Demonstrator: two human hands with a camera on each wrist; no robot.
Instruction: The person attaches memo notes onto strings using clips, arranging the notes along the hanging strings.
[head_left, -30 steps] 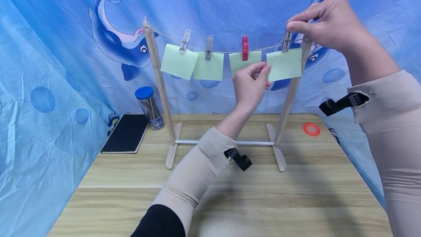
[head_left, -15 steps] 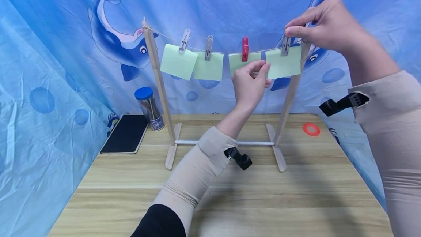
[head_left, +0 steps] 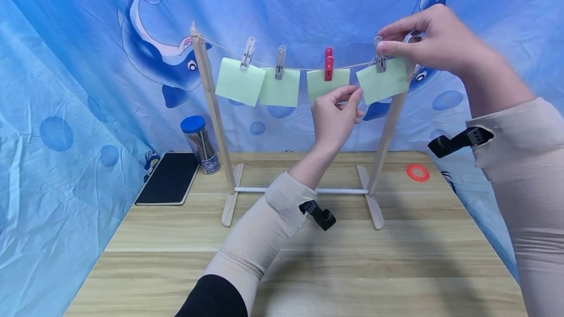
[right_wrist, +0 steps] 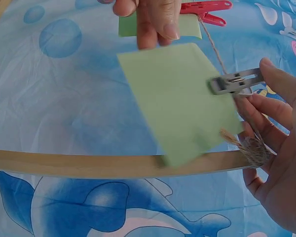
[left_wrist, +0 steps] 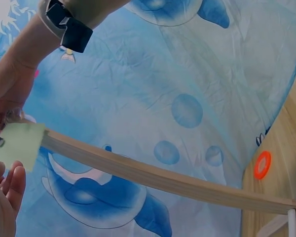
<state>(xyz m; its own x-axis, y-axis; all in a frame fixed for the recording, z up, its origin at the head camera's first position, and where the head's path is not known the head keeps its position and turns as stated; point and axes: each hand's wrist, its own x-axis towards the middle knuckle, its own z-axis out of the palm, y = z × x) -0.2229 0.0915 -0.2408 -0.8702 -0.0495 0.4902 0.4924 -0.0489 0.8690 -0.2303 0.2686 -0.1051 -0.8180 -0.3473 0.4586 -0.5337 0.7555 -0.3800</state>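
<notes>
Several light-green paper sheets hang from clothespins on a string. My right hand [head_left: 445, 38] pinches the grey clothespin [head_left: 381, 55] at the right end between thumb and fingers; its other end bites the top of the rightmost green sheet [head_left: 382, 82]. That sheet hangs tilted, blurred in the right wrist view. Just left of it is my left hand [head_left: 335, 114], thumb and forefinger close together near its edge, with a small gap in the right wrist view. Behind the left hand, a red clothespin [head_left: 328, 65] holds another green sheet [head_left: 317, 82], partly hidden.
A wooden frame [head_left: 387, 126] carries the string over the table [head_left: 396, 268]. Farther left hang two green sheets on a clear clothespin [head_left: 248, 53] and a grey one [head_left: 280, 62]. A blue-lidded jar [head_left: 202, 146], a black notebook [head_left: 169, 180] and an orange ring [head_left: 417, 172] lie around the frame.
My right hand has come down and slightly left with the grey clothespin. My left fingers have let go of the sheet's edge, and the sheet has swung into a tilt.
</notes>
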